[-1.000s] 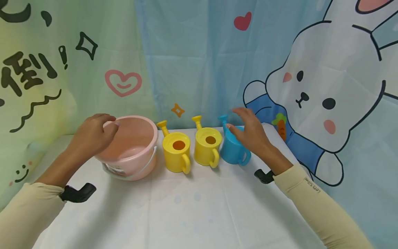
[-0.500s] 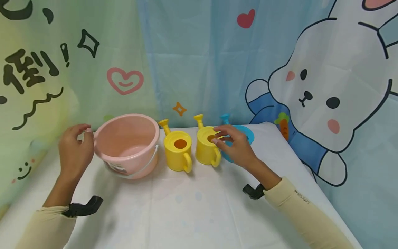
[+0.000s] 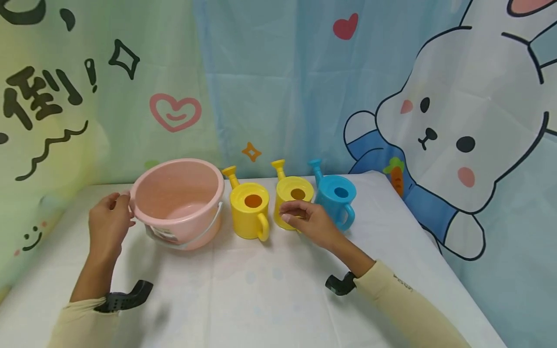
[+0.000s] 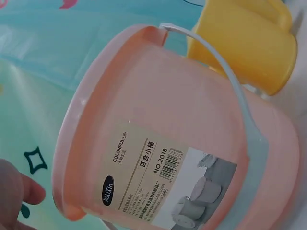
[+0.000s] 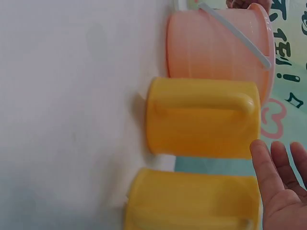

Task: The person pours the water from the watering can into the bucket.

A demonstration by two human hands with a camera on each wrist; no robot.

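A pink bucket (image 3: 174, 227) with a pale wire-like handle stands at the left of the table. My left hand (image 3: 106, 222) is at its left rim; in the left wrist view the thumb (image 4: 32, 188) shows a small gap from the rim, and the other fingers are mostly hidden. To the bucket's right stand a yellow watering can (image 3: 243, 217), a second yellow watering can (image 3: 285, 193) and a blue watering can (image 3: 331, 203). My right hand (image 3: 315, 222) hovers in front of the second yellow can, partly covering it, fingers extended and holding nothing.
A white cloth (image 3: 243, 295) covers the table. Behind it hangs a printed curtain (image 3: 270, 87) with a rabbit, hearts and lettering. The cans' spouts point toward the curtain, and their handles face me.
My right hand has moved left and down, from the blue can to the second yellow one, uncovering the blue can. My left hand has drawn back from above the bucket to its left rim.
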